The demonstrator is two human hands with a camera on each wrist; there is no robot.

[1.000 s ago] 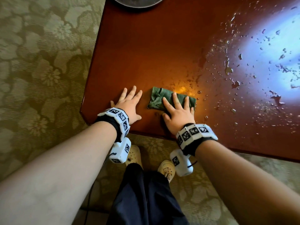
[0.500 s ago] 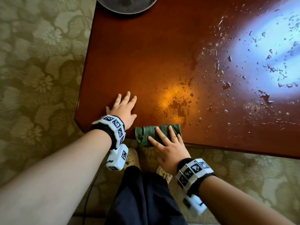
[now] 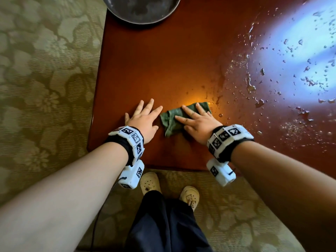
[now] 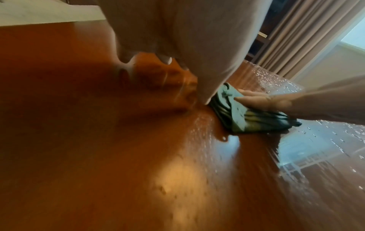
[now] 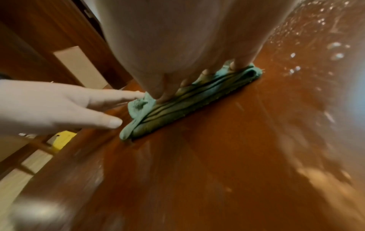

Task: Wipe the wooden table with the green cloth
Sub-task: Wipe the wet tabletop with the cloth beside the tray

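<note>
Flat and pressing rather than clasping, the grip on the green cloth (image 3: 174, 118) is made by the right hand (image 3: 197, 122), whose straight fingers (image 3: 189, 110) are laid across the folded wad; nothing is curled round it. The cloth is found just below the middle of the head frame, well in from the lower edge of the wooden bench (image 3: 163, 60). Half a second earlier it had been drawn back to that lower edge; it has since been pushed up the frame again, so a back-and-forth stroke is judged to be under way. The left hand (image 3: 143, 120) is spread open on the bench just left of the cloth, one finger seeming to touch its end in the right wrist view, and has stayed as a brace. Water droplets (image 3: 263, 88) are scattered over the right half of the frame, so most of the wiping is judged to remain. A dark round dish (image 3: 141, 13) is seen at the top edge.
</note>
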